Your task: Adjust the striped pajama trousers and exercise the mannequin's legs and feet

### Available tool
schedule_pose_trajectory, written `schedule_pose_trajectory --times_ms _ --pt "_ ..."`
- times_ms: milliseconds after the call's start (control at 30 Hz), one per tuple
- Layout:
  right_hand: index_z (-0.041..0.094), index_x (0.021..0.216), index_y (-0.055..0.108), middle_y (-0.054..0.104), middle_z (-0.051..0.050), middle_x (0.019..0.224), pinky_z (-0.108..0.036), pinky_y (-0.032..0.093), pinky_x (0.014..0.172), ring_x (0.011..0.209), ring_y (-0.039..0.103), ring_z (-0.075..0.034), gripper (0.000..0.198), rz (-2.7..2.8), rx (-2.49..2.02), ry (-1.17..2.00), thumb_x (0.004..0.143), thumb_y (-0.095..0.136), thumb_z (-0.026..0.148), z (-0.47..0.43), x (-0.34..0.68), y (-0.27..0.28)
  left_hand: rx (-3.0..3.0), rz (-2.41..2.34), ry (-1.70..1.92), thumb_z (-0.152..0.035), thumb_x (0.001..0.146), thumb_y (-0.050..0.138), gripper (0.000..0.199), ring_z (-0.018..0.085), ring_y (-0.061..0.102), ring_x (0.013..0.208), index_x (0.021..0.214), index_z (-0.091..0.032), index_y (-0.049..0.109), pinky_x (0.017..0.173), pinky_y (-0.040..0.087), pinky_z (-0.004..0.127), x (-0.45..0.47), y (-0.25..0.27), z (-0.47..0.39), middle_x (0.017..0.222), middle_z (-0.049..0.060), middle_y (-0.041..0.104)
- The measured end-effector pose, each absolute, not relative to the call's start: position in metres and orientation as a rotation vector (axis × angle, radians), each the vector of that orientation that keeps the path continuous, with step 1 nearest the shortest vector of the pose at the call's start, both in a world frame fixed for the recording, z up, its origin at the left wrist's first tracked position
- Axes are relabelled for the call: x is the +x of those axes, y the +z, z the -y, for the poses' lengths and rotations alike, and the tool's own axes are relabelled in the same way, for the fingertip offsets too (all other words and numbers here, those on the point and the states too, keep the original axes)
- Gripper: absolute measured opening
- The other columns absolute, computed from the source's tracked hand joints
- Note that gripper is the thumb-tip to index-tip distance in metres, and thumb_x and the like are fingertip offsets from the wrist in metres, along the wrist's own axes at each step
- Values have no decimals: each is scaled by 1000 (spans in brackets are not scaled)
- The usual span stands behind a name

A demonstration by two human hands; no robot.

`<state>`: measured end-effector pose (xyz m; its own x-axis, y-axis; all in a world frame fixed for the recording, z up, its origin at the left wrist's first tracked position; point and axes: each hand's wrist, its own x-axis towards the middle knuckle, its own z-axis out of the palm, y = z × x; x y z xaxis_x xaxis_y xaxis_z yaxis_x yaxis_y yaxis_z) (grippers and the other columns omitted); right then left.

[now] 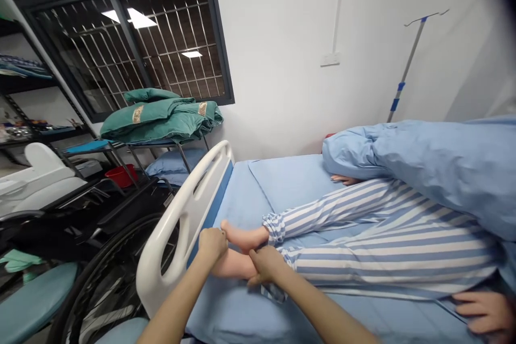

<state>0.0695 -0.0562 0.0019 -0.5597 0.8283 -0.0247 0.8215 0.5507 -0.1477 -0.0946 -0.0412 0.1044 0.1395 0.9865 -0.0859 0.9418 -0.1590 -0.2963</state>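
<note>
A figure in blue-and-white striped trousers point(363, 258) lies on the bed, its bare feet towards the white footboard point(161, 242). My left hand point(213, 243) is closed over the toe end of the nearer foot point(234, 265). Just above that foot, my right hand point(266, 264) wraps round the ankle, close to the trouser cuff. The farther foot point(244, 237) rests beside it, toes near my left hand. I cannot tell whether the figure is a person or a manikin. A blue quilt point(423, 156) covers its upper body, with its hands point(486, 312) showing at the sides.
Light blue sheeting point(288, 185) covers the mattress. Left of the footboard stands a wheelchair point(108, 274). Green folded bedding point(161, 118) is stacked below the barred window point(169, 37). An IV pole point(407, 70) rises behind the bed, and a red bucket point(121, 176) sits by the chairs.
</note>
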Motion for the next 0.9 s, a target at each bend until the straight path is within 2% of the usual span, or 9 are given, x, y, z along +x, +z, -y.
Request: schedule_pose_trajectory --times_ms 267,500,600,800,900 --pt "17 99 51 63 -13 87 -38 46 63 75 60 -29 69 2732 -1536 242 50 60 64 55 67 6 -2267 1931 399 -23 78 31 39 27 60 84 90 -10 66 71 41 38 -93 91 36 88 21 64" --pt "16 99 52 64 -13 85 -39 46 62 73 60 -29 70 2745 -1538 265 50 56 66 53 68 4 -2004 2053 16 -32 78 31 38 25 60 70 81 -15 64 62 39 34 -100 79 56 73 12 64" --pt "15 100 51 64 -13 85 -39 47 61 71 60 -29 71 2757 -1536 257 50 56 65 52 68 3 -1781 2123 -208 -32 80 28 35 22 59 65 79 -18 60 56 36 29 -101 67 67 73 7 64" --pt "15 101 52 63 -13 88 -39 47 64 74 60 -29 72 2755 -1560 291 49 56 66 52 68 5 -1627 2071 -557 -36 82 29 33 16 56 59 100 -20 52 50 31 26 -101 42 80 81 3 64" --pt "15 101 53 63 -14 89 -39 47 65 77 60 -28 73 2745 -1587 326 49 56 66 52 67 7 -1617 2068 -506 -33 82 29 34 17 56 57 103 -18 51 48 30 26 -102 44 80 82 6 64"
